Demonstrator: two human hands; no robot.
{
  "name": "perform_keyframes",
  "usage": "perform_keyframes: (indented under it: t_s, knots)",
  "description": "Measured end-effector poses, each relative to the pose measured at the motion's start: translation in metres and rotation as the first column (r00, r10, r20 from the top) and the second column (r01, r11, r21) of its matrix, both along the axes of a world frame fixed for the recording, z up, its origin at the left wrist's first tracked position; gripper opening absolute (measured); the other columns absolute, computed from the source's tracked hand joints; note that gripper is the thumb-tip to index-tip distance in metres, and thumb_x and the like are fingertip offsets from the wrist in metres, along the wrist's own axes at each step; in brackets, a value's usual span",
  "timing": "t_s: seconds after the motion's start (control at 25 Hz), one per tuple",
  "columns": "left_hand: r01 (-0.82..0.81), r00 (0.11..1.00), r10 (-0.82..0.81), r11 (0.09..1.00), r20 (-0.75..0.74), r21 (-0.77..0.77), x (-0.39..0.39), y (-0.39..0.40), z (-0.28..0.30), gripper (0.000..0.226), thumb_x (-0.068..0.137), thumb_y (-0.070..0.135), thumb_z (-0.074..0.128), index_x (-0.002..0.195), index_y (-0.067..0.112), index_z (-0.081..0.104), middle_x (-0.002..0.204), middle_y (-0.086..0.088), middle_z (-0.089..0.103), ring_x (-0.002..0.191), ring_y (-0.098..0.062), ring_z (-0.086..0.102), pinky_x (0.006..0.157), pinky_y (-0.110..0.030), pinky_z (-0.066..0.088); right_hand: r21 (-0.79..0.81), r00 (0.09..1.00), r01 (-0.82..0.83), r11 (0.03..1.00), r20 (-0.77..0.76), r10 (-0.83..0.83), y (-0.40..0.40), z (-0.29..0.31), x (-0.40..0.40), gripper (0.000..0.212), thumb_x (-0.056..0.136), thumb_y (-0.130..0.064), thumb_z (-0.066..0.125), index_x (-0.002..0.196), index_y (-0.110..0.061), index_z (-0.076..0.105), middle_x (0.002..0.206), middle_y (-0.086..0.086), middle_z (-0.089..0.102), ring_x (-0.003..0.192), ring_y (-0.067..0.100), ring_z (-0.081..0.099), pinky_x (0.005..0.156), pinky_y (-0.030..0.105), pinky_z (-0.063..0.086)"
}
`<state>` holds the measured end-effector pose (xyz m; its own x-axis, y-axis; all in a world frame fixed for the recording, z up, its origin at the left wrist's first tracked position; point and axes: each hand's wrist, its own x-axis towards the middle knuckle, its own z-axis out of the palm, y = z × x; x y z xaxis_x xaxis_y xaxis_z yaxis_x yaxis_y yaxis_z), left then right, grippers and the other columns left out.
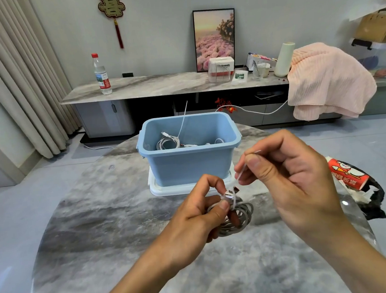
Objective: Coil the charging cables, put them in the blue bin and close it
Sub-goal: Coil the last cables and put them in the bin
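Here, two hands point(237, 196), one coiled cable point(240, 216), one blue bin point(190, 162)

Marble table point(101, 223) in foreground; red snack packet point(344, 173) on torn black bag point(374, 203) at its right edge. Long sideboard point(150, 86) along back wall: water bottle point(101, 75) at left, framed flower picture point(215, 38), white box point(220, 69), glass jar point(259, 70), pink blanket point(325, 80) draped over right end. Beige curtain point(13, 75) at left.

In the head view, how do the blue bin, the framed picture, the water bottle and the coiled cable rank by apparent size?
1. blue bin
2. framed picture
3. coiled cable, water bottle: look alike, and the cable is much nearer, so unranked.
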<state>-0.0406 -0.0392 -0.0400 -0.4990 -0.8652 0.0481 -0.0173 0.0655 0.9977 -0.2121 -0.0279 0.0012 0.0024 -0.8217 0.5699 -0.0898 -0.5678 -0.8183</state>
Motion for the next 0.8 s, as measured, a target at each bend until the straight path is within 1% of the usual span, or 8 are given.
perform_keyframes:
  t_s: [0.12,0.2,0.32,0.44,0.52,0.64,0.72,0.8]
  knots:
    - [0.035,0.998,-0.034,0.999,-0.060,0.018,0.001,0.001,-0.003,0.007,0.094,0.024,0.051,0.096,0.029,0.046,0.077,-0.008,0.058,0.055,-0.011,0.034,0.054,-0.020,0.031,0.066,0.992,0.012,0.998,0.123,-0.020,-0.004,0.004,-0.005,0.004,0.091,-0.009,0.057,0.087,-0.006,0.056,0.076,0.011,0.068,0.062,0.027,0.065,0.061,0.031,0.056]
    - [0.034,0.995,-0.029,0.998,-0.097,0.047,0.000,0.001,-0.006,0.006,0.093,0.025,0.051,0.096,0.028,0.047,0.072,-0.005,0.053,0.055,-0.012,0.032,0.054,-0.021,0.029,0.164,0.980,-0.018,0.986,0.199,-0.015,-0.007,0.001,-0.006,0.006,0.090,-0.014,0.056,0.086,-0.010,0.054,0.075,0.009,0.067,0.060,0.028,0.065,0.058,0.032,0.056]
    - [0.004,0.994,0.005,0.997,-0.106,0.080,0.001,-0.001,-0.011,0.005,0.092,0.026,0.051,0.094,0.027,0.047,0.072,-0.006,0.050,0.056,-0.015,0.031,0.054,-0.024,0.026,0.289,0.953,-0.075,0.954,0.304,-0.017,-0.011,-0.009,-0.004,0.006,0.089,-0.020,0.057,0.085,-0.015,0.056,0.076,0.012,0.068,0.062,0.026,0.065,0.061,0.034,0.057]
    - [-0.019,0.990,0.031,0.996,-0.138,0.089,0.001,-0.002,-0.013,0.005,0.093,0.025,0.051,0.094,0.027,0.047,0.073,-0.008,0.049,0.058,-0.018,0.029,0.055,-0.027,0.023,0.210,0.974,-0.006,0.978,0.224,-0.042,-0.012,-0.010,-0.007,0.007,0.087,-0.017,0.061,0.088,-0.010,0.061,0.077,0.009,0.070,0.074,0.021,0.065,0.071,0.034,0.057]
    - [-0.035,0.987,0.048,0.996,-0.155,0.088,0.002,-0.003,-0.012,0.005,0.092,0.025,0.051,0.094,0.029,0.048,0.073,-0.008,0.050,0.058,-0.017,0.029,0.054,-0.026,0.023,0.183,0.978,0.004,0.983,0.204,-0.042,-0.012,-0.008,-0.007,0.011,0.086,-0.018,0.063,0.091,-0.008,0.062,0.079,0.007,0.070,0.076,0.018,0.065,0.071,0.034,0.056]
    - [-0.051,0.979,0.076,0.990,-0.191,0.132,0.002,-0.004,-0.010,0.006,0.090,0.025,0.054,0.094,0.028,0.050,0.071,-0.007,0.051,0.057,-0.018,0.028,0.054,-0.025,0.024,0.190,0.981,-0.003,0.982,0.189,-0.033,-0.010,-0.009,-0.007,0.023,0.089,-0.028,0.062,0.100,-0.008,0.067,0.087,0.007,0.071,0.082,0.018,0.066,0.072,0.036,0.055]
    - [-0.071,0.969,0.111,0.981,-0.223,0.178,0.003,-0.003,-0.007,0.007,0.087,0.026,0.057,0.092,0.029,0.052,0.071,-0.008,0.053,0.055,-0.018,0.029,0.053,-0.024,0.026,0.285,0.966,-0.006,0.959,0.249,-0.068,-0.014,-0.016,-0.006,0.031,0.093,-0.037,0.053,0.102,-0.012,0.068,0.095,0.012,0.072,0.086,0.022,0.065,0.072,0.037,0.054]
    - [-0.082,0.961,0.134,0.974,-0.244,0.210,0.004,-0.003,-0.005,0.007,0.086,0.027,0.058,0.089,0.031,0.054,0.072,-0.010,0.053,0.054,-0.017,0.030,0.052,-0.023,0.028,0.474,0.945,0.077,0.877,0.245,-0.216,-0.020,-0.030,-0.006,0.023,0.096,-0.032,0.054,0.098,-0.013,0.068,0.101,0.014,0.072,0.082,0.021,0.063,0.067,0.034,0.052]
